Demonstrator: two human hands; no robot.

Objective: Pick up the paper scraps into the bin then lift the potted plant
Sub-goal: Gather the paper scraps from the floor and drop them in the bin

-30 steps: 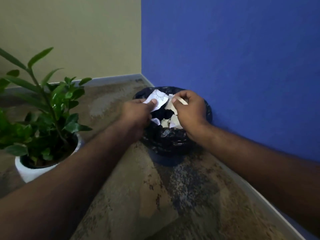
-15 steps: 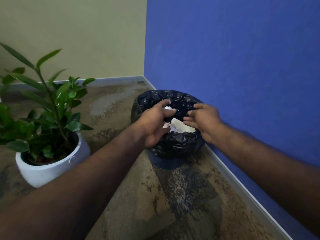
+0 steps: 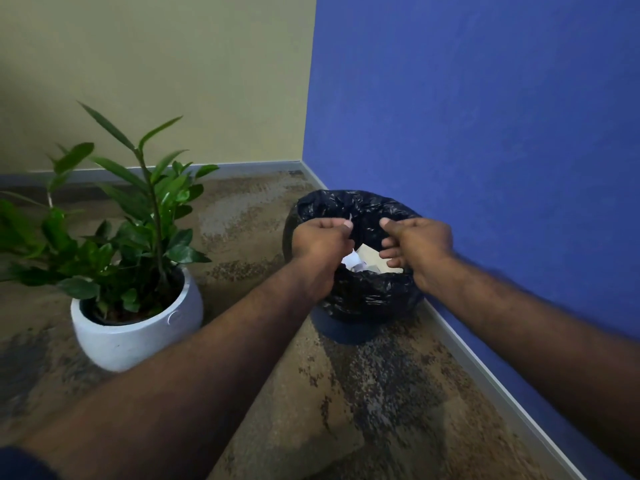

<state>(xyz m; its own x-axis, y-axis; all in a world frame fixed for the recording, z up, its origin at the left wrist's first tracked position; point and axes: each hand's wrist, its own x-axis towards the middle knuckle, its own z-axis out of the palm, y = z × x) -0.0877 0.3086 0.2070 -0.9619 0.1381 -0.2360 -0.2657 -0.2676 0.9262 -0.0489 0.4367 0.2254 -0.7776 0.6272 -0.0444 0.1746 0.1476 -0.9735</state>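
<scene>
- While both hands are held over the bin (image 3: pixel 363 299), the scrap-clearing step is judged to be at its close.
- The left hand (image 3: pixel 320 242) is seen loosely curled above the bin's near-left rim, with a small white sliver pinched at its fingertips (image 3: pixel 346 224); nothing larger is gripped.
- The right hand (image 3: pixel 417 245) is held apart from the left, fingers spread and nothing carried.
- Paper scraps (image 3: pixel 363 259) are seen lying inside the black liner, between and below the two hands.
- No scraps are seen on the visible floor (image 3: pixel 363 393), so this part is judged nearly done once the sliver is dropped.
- The potted plant (image 3: pixel 138 306) is found standing upright on the floor to the left, well apart from the bin and untouched.
- For the next move, a reach leftward is called for, with both hands placed around the white pot below its rim, and the leaves kept clear as it is raised.
</scene>
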